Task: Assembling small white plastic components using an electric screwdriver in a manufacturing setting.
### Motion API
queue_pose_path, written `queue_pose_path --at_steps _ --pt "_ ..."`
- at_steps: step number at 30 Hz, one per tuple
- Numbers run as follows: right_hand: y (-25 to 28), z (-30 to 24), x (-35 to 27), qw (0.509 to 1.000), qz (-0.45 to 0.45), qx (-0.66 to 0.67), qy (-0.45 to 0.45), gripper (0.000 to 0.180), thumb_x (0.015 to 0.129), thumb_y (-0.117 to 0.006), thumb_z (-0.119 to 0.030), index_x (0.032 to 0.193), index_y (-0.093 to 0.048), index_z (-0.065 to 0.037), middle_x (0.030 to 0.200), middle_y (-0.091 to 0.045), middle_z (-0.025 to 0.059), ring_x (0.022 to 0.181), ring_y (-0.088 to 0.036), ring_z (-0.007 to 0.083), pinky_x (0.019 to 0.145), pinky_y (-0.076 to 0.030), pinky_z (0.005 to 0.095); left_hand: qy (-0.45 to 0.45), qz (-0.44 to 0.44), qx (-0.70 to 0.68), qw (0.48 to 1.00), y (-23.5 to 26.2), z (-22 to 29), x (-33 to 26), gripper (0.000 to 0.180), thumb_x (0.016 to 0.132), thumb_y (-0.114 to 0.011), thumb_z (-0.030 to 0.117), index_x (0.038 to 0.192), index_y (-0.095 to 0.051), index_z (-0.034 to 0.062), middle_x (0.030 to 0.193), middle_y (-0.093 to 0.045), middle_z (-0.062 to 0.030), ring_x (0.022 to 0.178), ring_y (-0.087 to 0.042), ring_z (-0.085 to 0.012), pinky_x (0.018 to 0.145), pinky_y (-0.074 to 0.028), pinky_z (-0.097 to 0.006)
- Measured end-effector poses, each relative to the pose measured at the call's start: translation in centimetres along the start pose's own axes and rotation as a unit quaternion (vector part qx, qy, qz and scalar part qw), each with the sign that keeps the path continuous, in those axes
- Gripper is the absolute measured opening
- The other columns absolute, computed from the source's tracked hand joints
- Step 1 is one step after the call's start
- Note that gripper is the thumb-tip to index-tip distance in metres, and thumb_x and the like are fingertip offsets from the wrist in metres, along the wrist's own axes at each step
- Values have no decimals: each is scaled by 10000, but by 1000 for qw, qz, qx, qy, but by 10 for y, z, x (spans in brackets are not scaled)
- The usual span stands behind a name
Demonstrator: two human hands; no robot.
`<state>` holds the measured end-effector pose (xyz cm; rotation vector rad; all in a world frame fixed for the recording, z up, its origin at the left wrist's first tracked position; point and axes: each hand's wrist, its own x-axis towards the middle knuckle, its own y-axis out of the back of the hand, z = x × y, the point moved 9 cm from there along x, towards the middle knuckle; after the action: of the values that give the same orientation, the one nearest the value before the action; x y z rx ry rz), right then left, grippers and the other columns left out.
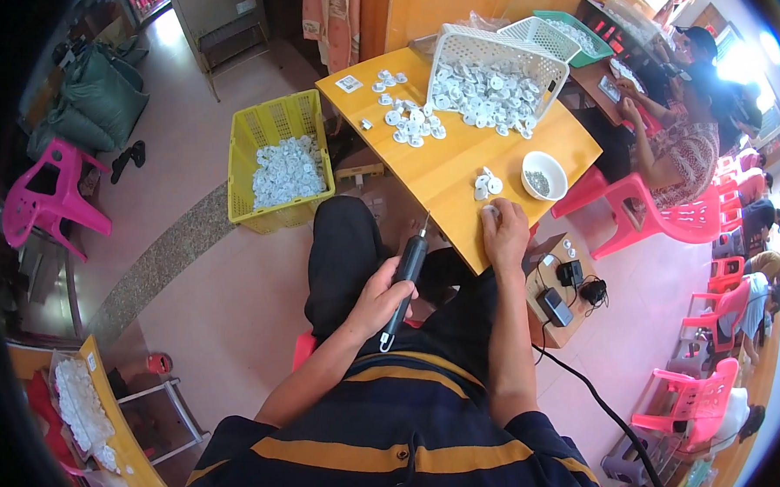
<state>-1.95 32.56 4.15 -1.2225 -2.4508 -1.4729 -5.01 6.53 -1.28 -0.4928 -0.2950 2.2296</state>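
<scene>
My left hand (380,300) is wrapped round a black electric screwdriver (411,267), held above my lap with its thin bit pointing up past the table's near edge. At the near corner of the yellow table (444,182), the fingers of my right hand (505,231) are closed on a small white plastic part (490,211), mostly covered by them. Just beyond that hand lies a small cluster of similar white parts (487,184). To its right stands a white bowl (554,168) with small metal screws (537,183) in it.
A tipped white basket (557,92) spills white parts (488,91) across the far table. On the floor at left is a yellow crate (246,184) of white parts. A low box (542,328) carries black adapters (554,308). Several people sit on pink chairs (676,218) at right.
</scene>
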Motion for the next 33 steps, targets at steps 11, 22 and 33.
queue_pose_path --at_steps 11,22,33 --pt "-27 21 -17 903 8 414 -114 149 979 -674 -101 1110 -643 -36 920 -618 -4 776 -573 99 695 -490 266 8 -7 0 1000 -4 -1 -1 422 950 -570 113 1349 -470 20 888 -613 -64 656 -630 -129 598 -522 -264" --pt "-66 -8 -29 850 -84 491 -173 281 977 -658 -54 1257 -641 -33 1003 -680 23 844 -623 89 728 -511 234 -9 -44 21 999 -11 3 -3 508 960 -534 103 1452 -428 37 922 -621 -60 693 -628 -120 635 -530 -271" --pt "-77 -18 -31 888 -97 432 -123 253 965 -668 -45 1211 -723 -25 964 -679 5 874 -624 94 792 -521 228 -35 -48 99 993 -10 4 0 514 974 -519 111 1470 -402 41 948 -615 -60 714 -623 -118 656 -531 -274"
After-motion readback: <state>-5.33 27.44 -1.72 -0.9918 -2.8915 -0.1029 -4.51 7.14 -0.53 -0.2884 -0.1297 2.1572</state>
